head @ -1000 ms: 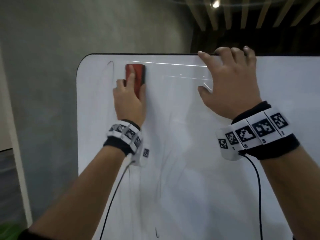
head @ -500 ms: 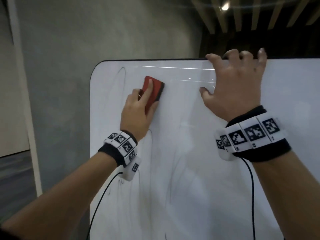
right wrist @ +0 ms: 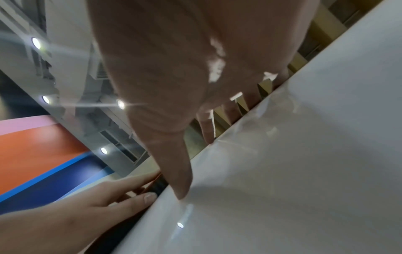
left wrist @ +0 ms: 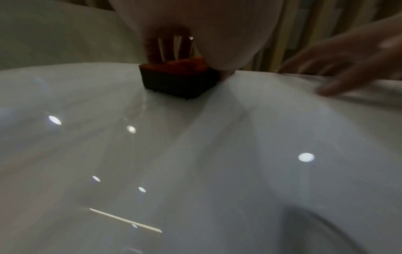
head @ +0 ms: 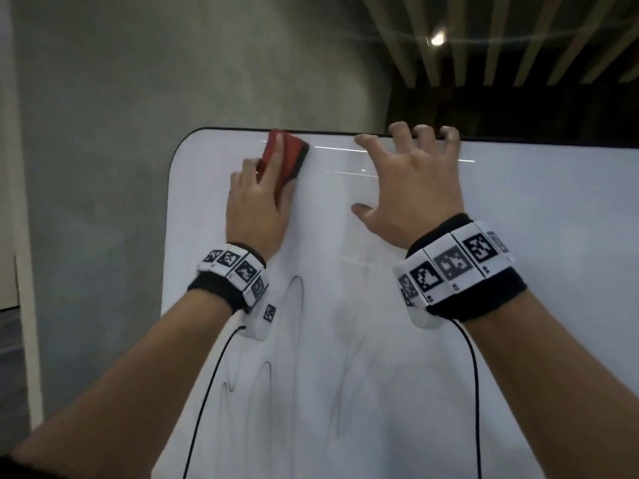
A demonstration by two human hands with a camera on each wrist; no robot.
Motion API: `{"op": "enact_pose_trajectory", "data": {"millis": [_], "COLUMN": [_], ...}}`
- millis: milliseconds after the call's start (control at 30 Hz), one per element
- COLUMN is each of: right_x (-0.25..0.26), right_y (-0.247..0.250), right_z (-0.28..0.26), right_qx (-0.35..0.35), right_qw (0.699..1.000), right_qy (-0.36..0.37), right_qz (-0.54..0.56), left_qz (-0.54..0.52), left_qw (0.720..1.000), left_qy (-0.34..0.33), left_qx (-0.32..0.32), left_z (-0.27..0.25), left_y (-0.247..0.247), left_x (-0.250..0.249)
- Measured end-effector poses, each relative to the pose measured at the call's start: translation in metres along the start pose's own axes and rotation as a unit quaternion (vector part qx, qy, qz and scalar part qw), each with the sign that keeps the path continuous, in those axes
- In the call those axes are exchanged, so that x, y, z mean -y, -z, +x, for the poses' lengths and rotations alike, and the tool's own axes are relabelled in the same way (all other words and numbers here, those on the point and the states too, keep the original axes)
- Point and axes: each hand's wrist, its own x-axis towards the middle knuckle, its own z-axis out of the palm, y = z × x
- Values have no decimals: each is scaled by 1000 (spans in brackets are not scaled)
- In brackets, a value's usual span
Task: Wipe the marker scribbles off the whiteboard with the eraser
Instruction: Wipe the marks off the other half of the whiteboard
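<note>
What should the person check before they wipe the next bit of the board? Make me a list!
1. Left hand holds the eraser firmly: ok.
2. Eraser's dark pad lies flat on the whiteboard: ok in the left wrist view.
3. Right hand steadies the board, fingers hooked over its top edge: ok.
4. Scribbles all gone: not ok, loops remain lower down.
5. Wrist cable clear of the wiping path: cannot tell.

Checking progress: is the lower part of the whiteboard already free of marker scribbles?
No, dark looping scribbles remain on the whiteboard below the left hand.
</note>
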Motion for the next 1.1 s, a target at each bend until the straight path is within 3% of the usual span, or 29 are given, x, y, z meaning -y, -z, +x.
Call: {"op": "enact_pose_trajectory", "data": {"millis": [67,133,200,267,367,433,467,500,600,633,667,700,800,867,900,933,1000,1067,1100], "right_x": [1,0,0,0,1,1,2,2,2,2,2,2,2,1,0,-1,-2,-3,-3], "right_y": [0,0,1,1,-1,-2,-2,-2,-2,-2,-2,-3,-5,-7,-7,-7,-7,-6,-5], "right_z": [0,-1,-1,-2,-1,0,-1,-1,-3,-3,-3,-3,-2,-2,-3,-3,-4,-4,-4], "right_qx": [-1,-2,-5,-8,-12,-13,-15,-19,-27,-30,-33,-35,-39,-42,-42,-42,-39,-33,-30], "right_qw": [1000,1000,1000,1000,1000,1000,1000,999,999,999,999,999,999,998,998,998,999,999,999], "right_qy": [-3,-7,-4,-5,-13,-18,-18,-17,-15,-14,-14,-14,-14,-12,-10,-8,-3,-2,-1], "right_qz": [5,6,3,4,12,15,17,19,24,28,32,33,31,36,38,39,38,33,29], "left_qz": [32,15,12,36,19,-1,3,10,17,21,28,33,-21,-66,-75,-72,-52,-49,-45], "left_qw": [994,960,934,943,991,999,998,992,916,899,900,918,986,996,996,996,984,944,925], "left_qy": [109,275,354,328,128,43,60,122,390,425,423,384,163,51,36,50,168,327,376], "left_qx": [6,43,54,50,12,19,28,35,87,100,104,93,41,38,33,24,0,1,10], "left_z": [23,41,35,13,-32,-60,-67,-70,-69,-70,-70,-71,-83,-91,-91,-88,-82,-76,-76], "left_y": [0,7,8,5,0,-2,-1,-1,7,8,8,8,9,7,4,2,-5,-6,-6], "left_x": [38,83,107,99,69,73,87,107,149,151,146,134,76,44,40,45,73,91,91]}}
